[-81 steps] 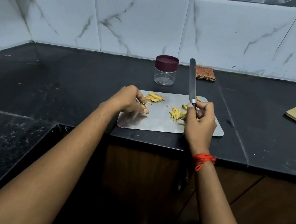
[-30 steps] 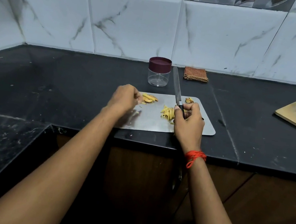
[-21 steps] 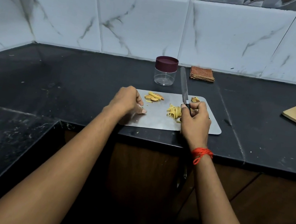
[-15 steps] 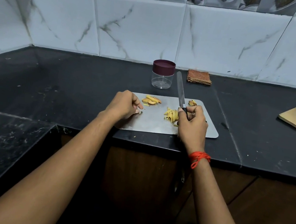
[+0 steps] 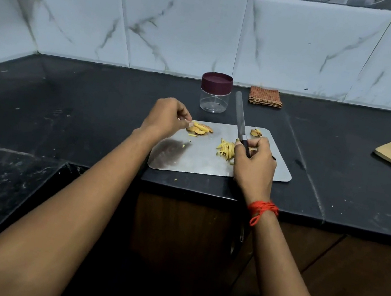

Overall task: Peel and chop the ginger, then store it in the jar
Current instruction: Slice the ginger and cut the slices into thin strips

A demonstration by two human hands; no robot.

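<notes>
1. Left hand (image 5: 167, 117) pinched the ginger slices (image 5: 200, 129) in curled fingertips at the tray's (image 5: 202, 165) 10 o'clock.
2. Right hand (image 5: 256, 163) was wrapped tight round the knife (image 5: 240, 119), blade aimed at 12.
3. Ginger strips (image 5: 226, 150) lay mid-tray; the lidded jar (image 5: 215, 93) stood past 12 o'clock.

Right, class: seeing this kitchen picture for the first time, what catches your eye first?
The right hand grips a knife, blade pointing away, over a steel board on the black counter. The left hand touches ginger slices on the board; a lidded jar stands behind.
</notes>
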